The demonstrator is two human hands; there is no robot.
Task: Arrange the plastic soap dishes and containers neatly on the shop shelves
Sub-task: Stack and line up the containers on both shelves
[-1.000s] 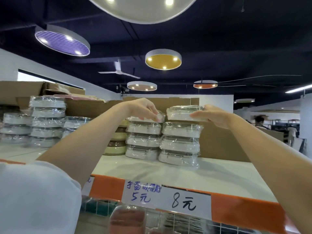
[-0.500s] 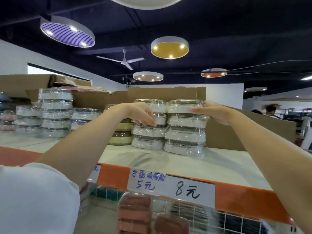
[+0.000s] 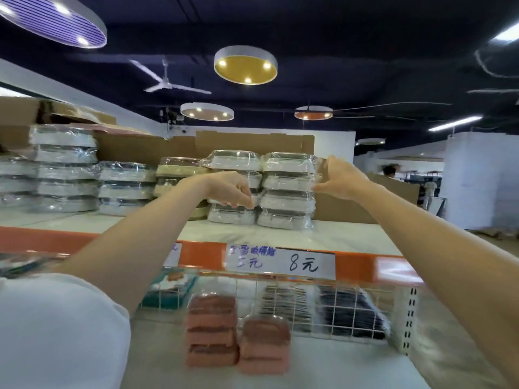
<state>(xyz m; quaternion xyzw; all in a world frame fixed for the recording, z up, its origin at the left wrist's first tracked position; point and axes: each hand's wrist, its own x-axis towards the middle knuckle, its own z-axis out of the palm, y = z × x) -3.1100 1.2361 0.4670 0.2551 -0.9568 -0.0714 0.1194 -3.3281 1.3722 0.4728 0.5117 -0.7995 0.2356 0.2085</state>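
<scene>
Two neat stacks of plastic-wrapped white soap dishes stand side by side on the top shelf (image 3: pixel 351 237): a left stack (image 3: pixel 234 162) and a right stack (image 3: pixel 286 189). My left hand (image 3: pixel 231 189) is in front of the left stack, its fingers bent downward with the tips against the lower dishes. My right hand (image 3: pixel 341 178) is at the right side of the right stack, fingers and thumb spread and touching the wrapping. Neither hand grips a dish.
More wrapped stacks (image 3: pixel 64 167) and a beige stack (image 3: pixel 179 175) stand to the left, with cardboard boxes (image 3: pixel 252 141) behind. An orange shelf edge carries a price label (image 3: pixel 280 262). Below are pink dishes (image 3: pixel 210 332) and a wire divider (image 3: pixel 323 304). A person (image 3: pixel 389 171) stands far right.
My left hand came down from the top of the left stack to its front. My right hand slid off the top dish to the right stack's side. The view tilted downward.
</scene>
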